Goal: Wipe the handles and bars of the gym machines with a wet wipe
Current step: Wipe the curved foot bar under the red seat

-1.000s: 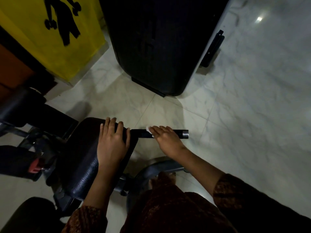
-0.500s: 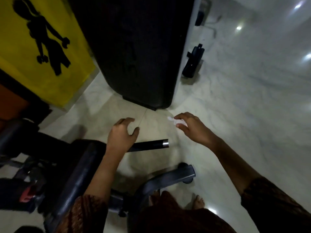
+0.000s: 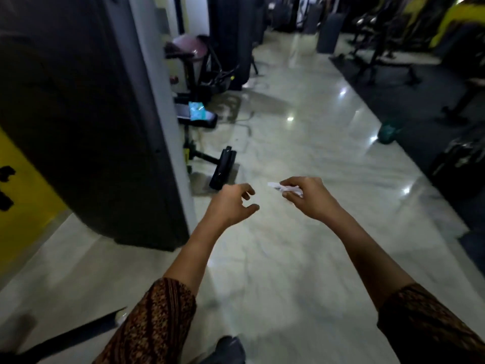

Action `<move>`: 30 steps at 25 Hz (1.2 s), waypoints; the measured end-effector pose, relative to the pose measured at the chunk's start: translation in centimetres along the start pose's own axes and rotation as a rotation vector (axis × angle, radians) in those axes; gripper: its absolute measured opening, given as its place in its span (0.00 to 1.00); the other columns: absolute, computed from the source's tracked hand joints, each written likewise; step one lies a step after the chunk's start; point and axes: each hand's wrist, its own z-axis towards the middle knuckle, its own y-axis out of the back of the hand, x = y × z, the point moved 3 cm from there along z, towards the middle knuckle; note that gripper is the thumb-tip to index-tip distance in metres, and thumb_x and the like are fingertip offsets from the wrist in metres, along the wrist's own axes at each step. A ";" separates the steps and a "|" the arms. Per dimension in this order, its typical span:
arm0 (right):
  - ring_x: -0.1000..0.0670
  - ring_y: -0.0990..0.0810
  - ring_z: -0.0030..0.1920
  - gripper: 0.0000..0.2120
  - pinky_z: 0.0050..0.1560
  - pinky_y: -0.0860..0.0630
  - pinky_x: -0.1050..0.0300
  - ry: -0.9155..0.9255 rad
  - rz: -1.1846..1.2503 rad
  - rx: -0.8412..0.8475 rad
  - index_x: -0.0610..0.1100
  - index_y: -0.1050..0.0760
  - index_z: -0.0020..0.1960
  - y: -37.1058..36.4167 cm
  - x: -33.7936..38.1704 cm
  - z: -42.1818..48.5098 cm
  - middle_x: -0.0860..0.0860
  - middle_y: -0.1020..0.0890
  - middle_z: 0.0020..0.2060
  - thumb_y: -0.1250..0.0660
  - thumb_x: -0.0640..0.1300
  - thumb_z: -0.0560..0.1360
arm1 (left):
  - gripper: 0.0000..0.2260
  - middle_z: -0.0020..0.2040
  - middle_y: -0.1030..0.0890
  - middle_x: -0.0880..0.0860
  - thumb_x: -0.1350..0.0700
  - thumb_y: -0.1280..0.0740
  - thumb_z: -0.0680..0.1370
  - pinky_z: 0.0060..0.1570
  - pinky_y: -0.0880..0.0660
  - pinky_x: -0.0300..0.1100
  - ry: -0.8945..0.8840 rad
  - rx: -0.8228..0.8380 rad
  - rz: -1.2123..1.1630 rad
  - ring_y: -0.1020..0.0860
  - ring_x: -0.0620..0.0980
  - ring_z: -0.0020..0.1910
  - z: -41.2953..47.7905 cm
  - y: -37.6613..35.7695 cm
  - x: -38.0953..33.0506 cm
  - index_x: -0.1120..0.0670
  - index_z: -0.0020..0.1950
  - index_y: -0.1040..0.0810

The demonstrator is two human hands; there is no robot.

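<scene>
Head view, read left to right.

**Far left:** a yellow wall panel (image 3: 15,200) and, beside it, a tall dark machine housing (image 3: 91,127). A dark bar (image 3: 78,334) crosses the lower left corner, its near end hidden behind a patterned sleeve.

**Centre left:** the left hand (image 3: 231,203) is raised over the floor (image 3: 288,258). Its fingers are loosely curled, holding nothing and touching no equipment.

**Centre right:** the right hand (image 3: 312,199), level with the left and apart from it, pinches a crumpled white wet wipe (image 3: 284,189) between thumb and fingers. One end of the wipe protrudes toward the left hand. The wipe is in the air, in contact with no handle or bar.

**Far right:** further gym machines (image 3: 380,48) on dark matting, blurred.

**Interpretation:** the step in hand appears to be a transit between machines, with the wipe carried and no surface under treatment. The next move would call for choosing a handle or bar, bringing the right hand to it and wrapping the wipe round it. The free left hand could steady the part. Whether the wipe is damp enough cannot be told.
</scene>
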 end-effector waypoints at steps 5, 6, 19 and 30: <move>0.47 0.21 0.51 0.11 0.38 0.35 0.69 -0.108 0.003 -0.152 0.39 0.21 0.56 7.9 -7.6 1.0 0.44 0.17 0.50 0.34 0.39 0.75 | 0.15 0.44 0.22 0.47 0.50 0.27 0.71 0.47 0.23 0.45 -0.130 0.054 0.005 0.22 0.48 0.40 6.2 -4.3 -9.0 0.53 0.55 0.22; 0.48 0.21 0.52 0.12 0.41 0.35 0.68 -0.118 0.005 -0.167 0.39 0.21 0.57 8.5 -8.7 1.6 0.44 0.17 0.51 0.34 0.39 0.75 | 0.15 0.43 0.23 0.47 0.50 0.27 0.71 0.48 0.23 0.45 -0.140 0.057 0.006 0.22 0.48 0.41 7.4 -4.8 -9.6 0.53 0.55 0.22; 0.50 0.21 0.49 0.10 0.40 0.34 0.66 -0.080 -0.010 -0.121 0.40 0.20 0.54 10.4 -22.0 30.7 0.46 0.17 0.49 0.34 0.40 0.74 | 0.15 0.47 0.20 0.50 0.50 0.27 0.71 0.48 0.24 0.45 -0.148 0.030 0.039 0.24 0.46 0.41 40.6 -8.0 -6.8 0.53 0.55 0.23; 0.49 0.20 0.51 0.11 0.43 0.32 0.67 -0.063 0.101 -0.124 0.39 0.20 0.55 10.2 -33.1 60.6 0.45 0.17 0.50 0.32 0.39 0.74 | 0.15 0.48 0.20 0.49 0.49 0.28 0.71 0.47 0.24 0.43 -0.073 0.005 0.096 0.23 0.47 0.42 69.9 -9.1 0.3 0.52 0.56 0.23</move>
